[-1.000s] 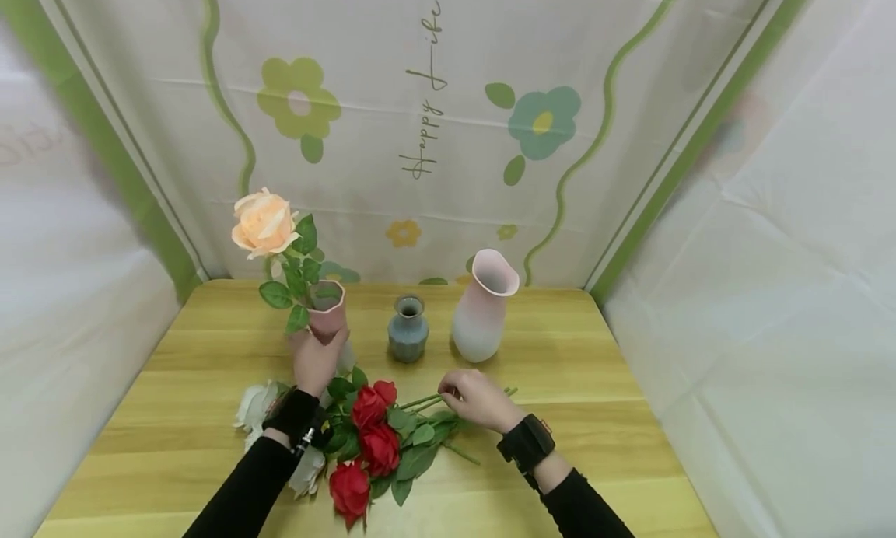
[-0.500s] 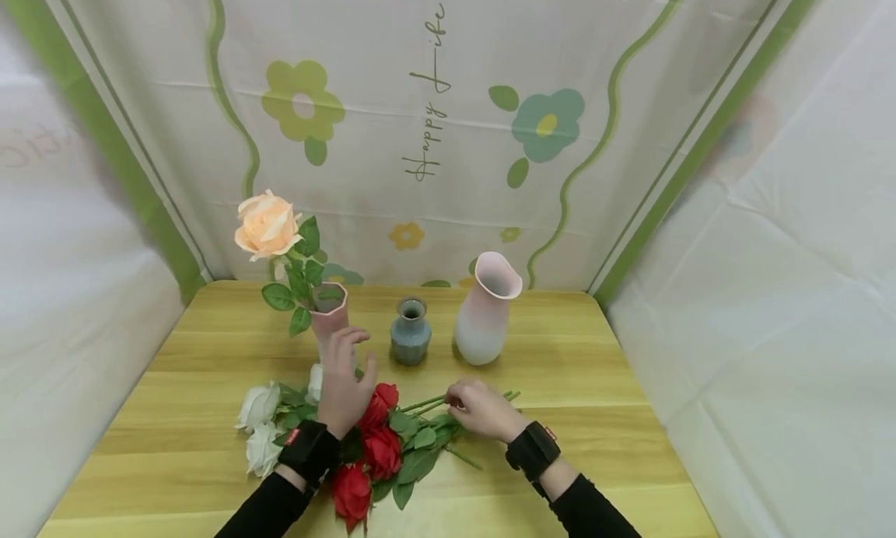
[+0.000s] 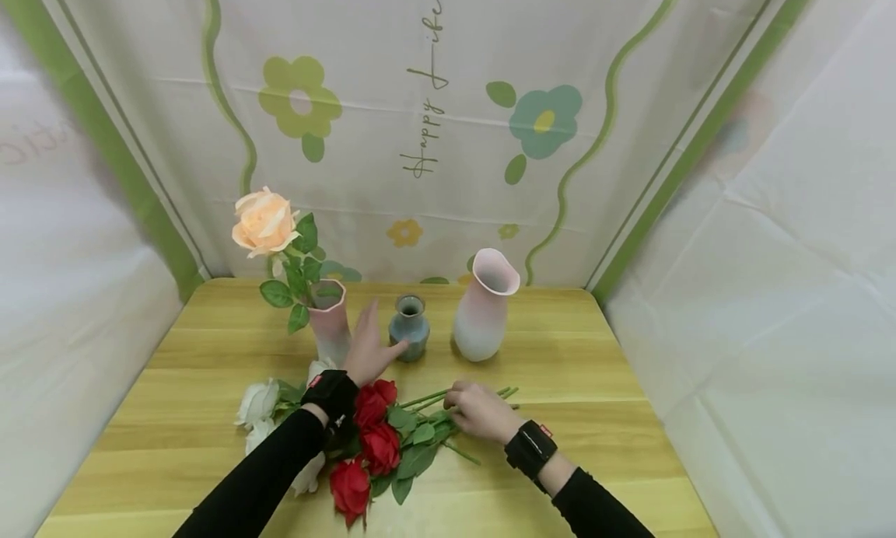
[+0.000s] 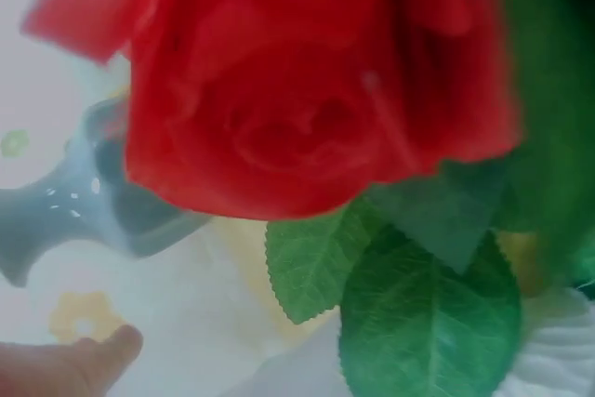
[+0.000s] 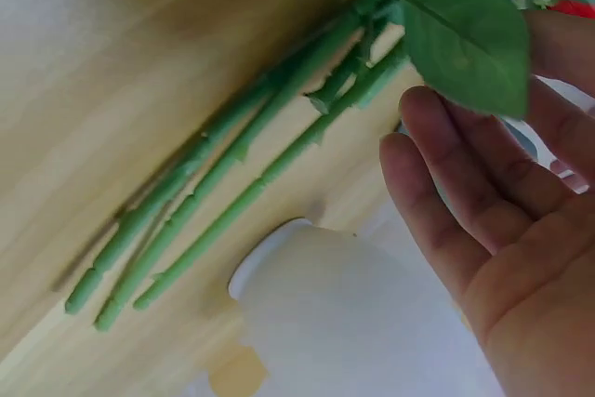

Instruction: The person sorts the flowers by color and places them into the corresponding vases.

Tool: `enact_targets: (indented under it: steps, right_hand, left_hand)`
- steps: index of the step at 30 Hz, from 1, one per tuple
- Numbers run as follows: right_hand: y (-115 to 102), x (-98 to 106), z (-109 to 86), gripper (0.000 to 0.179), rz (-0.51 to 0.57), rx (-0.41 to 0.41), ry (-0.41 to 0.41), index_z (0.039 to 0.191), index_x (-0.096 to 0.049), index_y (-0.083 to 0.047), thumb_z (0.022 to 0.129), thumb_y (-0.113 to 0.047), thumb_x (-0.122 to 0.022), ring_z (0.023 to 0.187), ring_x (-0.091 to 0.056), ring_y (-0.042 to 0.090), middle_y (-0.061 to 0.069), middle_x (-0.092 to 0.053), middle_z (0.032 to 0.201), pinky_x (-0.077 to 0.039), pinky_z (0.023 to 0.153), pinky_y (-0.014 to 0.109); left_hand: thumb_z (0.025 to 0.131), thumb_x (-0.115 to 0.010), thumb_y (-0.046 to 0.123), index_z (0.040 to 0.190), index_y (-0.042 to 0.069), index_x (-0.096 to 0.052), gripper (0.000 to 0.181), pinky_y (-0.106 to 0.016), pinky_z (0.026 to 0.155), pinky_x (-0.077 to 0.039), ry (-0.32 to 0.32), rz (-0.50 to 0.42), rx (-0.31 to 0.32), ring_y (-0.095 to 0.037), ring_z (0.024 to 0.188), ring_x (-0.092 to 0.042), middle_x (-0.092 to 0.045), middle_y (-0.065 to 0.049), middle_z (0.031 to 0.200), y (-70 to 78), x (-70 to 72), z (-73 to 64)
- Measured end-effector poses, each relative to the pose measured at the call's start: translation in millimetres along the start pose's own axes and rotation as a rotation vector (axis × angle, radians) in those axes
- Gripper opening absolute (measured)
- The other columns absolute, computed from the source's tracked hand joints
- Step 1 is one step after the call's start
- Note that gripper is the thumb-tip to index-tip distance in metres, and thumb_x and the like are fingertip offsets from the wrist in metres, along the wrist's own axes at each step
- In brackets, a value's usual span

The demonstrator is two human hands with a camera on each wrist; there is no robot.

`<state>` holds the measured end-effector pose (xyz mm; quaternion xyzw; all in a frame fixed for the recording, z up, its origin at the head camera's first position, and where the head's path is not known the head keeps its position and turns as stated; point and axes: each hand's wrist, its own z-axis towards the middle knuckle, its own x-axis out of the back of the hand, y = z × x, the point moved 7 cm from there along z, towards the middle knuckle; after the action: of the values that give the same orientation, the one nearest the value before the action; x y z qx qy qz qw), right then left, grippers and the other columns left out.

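Note:
My left hand [image 3: 379, 337] reaches forward with straight fingers, its thumb right beside the small blue vase [image 3: 409, 337]; I cannot tell if they touch. It holds nothing. A fingertip [image 4: 95, 361] and the blue vase [image 4: 82, 204] show behind a red rose [image 4: 307, 81] in the left wrist view. My right hand [image 3: 470, 406] lies over the green stems [image 3: 490, 393] of the red roses [image 3: 371, 437]. Seen from the right wrist, its fingers [image 5: 456, 194] are relaxed above the stems [image 5: 232, 194] and grip nothing.
A peach rose [image 3: 264, 221] stands in a pink vase [image 3: 329, 322] at the back left. A tall pink-white vase [image 3: 484, 306] stands right of the blue one. White roses [image 3: 257, 403] lie left of the red ones on the wooden table [image 3: 616, 413]. Cloth walls enclose three sides.
My left hand left the pink vase and moved right and forward, now open beside the blue vase. My right hand stayed on the stems.

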<state>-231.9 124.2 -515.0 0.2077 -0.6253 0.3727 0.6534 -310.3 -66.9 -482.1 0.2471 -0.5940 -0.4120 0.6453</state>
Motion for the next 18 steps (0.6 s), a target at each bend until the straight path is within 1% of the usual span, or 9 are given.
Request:
enact_targets:
  steps: [4, 7, 11, 16, 18]
  right_hand:
    - [-2.0, -5.2, -0.9, 0.014, -0.056, 0.006, -0.011, 0.094, -0.073, -0.012, 0.082, -0.006, -0.075, 0.08, -0.058, 0.009, -0.003, -0.061, 0.088, -0.05, 0.067, 0.022]
    - [-1.6, -10.1, -1.6, 0.013, -0.084, -0.004, -0.03, 0.094, -0.072, -0.013, 0.083, -0.008, -0.076, 0.081, -0.058, 0.008, -0.004, -0.06, 0.089, -0.05, 0.069, 0.022]
    - [-3.1, -12.5, -2.6, 0.012, -0.099, -0.008, -0.037, 0.094, -0.072, -0.014, 0.084, -0.009, -0.076, 0.081, -0.058, 0.008, -0.005, -0.06, 0.089, -0.05, 0.069, 0.022]
    - [-4.4, -13.3, -3.0, 0.012, -0.105, -0.006, -0.033, 0.093, -0.072, -0.015, 0.084, -0.008, -0.075, 0.079, -0.057, 0.007, -0.005, -0.06, 0.087, -0.05, 0.068, 0.02]
    - [-4.5, -14.0, -3.1, 0.012, -0.108, -0.008, -0.039, 0.092, -0.072, -0.015, 0.084, -0.007, -0.075, 0.079, -0.057, 0.006, -0.006, -0.059, 0.087, -0.049, 0.067, 0.018]
  left_hand:
    - [0.092, -0.071, 0.033, 0.157, 0.004, -0.001, 0.1, -0.05, 0.115, -0.018, -0.049, -0.026, 0.031, -0.038, 0.146, -0.006, -0.007, -0.023, 0.16, -4.1, -11.3, 10.4]
    - [0.09, -0.073, 0.035, 0.158, 0.007, 0.001, 0.104, -0.05, 0.114, -0.021, -0.056, -0.045, 0.059, -0.038, 0.146, -0.008, -0.009, -0.022, 0.16, -6.6, -15.6, 15.8]
    - [0.09, -0.074, 0.035, 0.157, 0.005, 0.001, 0.105, -0.051, 0.114, -0.022, -0.062, -0.062, 0.071, -0.039, 0.145, -0.013, -0.013, -0.023, 0.159, -9.3, -18.9, 20.9]
    - [0.091, -0.073, 0.033, 0.157, 0.003, -0.002, 0.101, -0.052, 0.114, -0.022, -0.064, -0.119, 0.062, -0.04, 0.143, -0.018, -0.017, -0.025, 0.157, -14.7, -23.7, 27.1]
    - [0.091, -0.073, 0.033, 0.156, 0.001, -0.007, 0.098, -0.051, 0.113, -0.024, -0.063, -0.12, 0.037, -0.041, 0.142, -0.021, -0.021, -0.026, 0.156, -16.8, -27.2, 31.0]
